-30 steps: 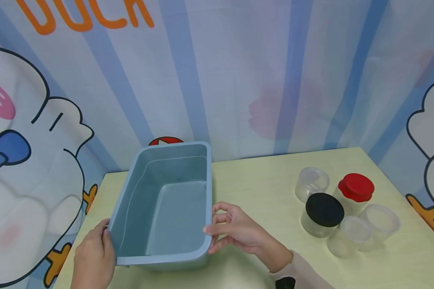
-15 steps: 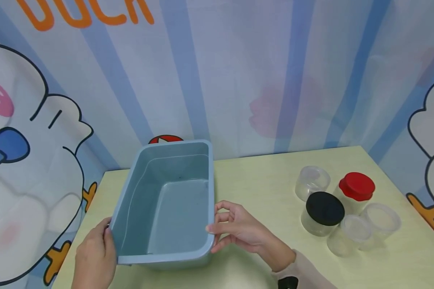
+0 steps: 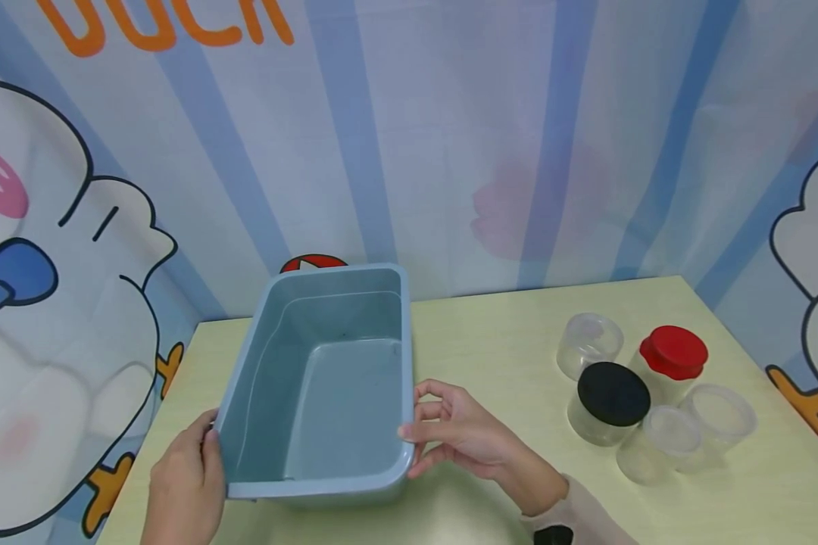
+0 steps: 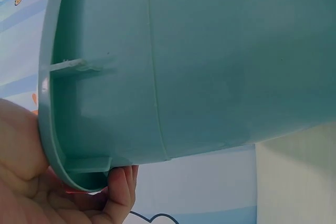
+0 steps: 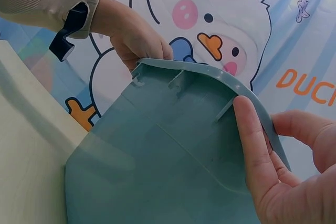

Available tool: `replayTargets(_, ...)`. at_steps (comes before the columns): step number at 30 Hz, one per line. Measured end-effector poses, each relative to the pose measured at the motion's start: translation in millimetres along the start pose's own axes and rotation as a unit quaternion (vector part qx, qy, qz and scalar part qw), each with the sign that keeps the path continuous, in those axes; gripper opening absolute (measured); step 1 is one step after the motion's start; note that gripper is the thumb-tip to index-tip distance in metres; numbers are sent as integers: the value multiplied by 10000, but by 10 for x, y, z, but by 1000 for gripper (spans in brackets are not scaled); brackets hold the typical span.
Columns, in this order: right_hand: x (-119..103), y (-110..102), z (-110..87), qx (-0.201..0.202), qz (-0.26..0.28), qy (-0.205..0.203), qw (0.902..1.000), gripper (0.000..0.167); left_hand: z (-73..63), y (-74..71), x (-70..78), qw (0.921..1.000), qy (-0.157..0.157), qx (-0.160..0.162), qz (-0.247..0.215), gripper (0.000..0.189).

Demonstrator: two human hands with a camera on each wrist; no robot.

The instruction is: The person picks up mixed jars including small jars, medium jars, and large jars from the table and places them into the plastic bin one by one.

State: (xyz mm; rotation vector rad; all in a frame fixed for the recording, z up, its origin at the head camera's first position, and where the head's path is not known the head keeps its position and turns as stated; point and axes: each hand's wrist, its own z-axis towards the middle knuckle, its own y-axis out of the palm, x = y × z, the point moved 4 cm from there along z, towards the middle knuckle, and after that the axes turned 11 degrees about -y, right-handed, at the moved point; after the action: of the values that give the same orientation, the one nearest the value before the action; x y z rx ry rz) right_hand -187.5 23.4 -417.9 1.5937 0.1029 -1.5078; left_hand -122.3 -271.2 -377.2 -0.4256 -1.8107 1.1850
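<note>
Both hands hold a blue-grey plastic tub by its rim, with nothing inside it. My left hand grips the near left corner, thumb over the outside of the rim. At the right side, close to the near right corner, my right hand pinches the rim with the thumb on top and fingers beneath. The left wrist view has the tub's ribbed outer wall, with fingers curled under the lip. In the right wrist view the fingers press up against the wall's outside.
Several clear jars stand grouped on the pale table at the right: a black-lidded jar, a red-lidded jar and clear ones such as the back jar. A cartoon duck curtain hangs behind the table.
The tub has shifted slightly to the right, and both hands have moved along with it, keeping their hold on the rim. The jars have stayed in place.
</note>
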Motion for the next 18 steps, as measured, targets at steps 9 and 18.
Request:
replayTargets(9, -14, -22, -35, 27, -19, 2, 10000, 29, -7, 12, -7, 9998, 156, -132, -49, 42)
replayTargets(18, -25, -47, -64, -4, -45, -79, 10000, 27, -26, 37, -14, 9997, 161, -166, -102, 42)
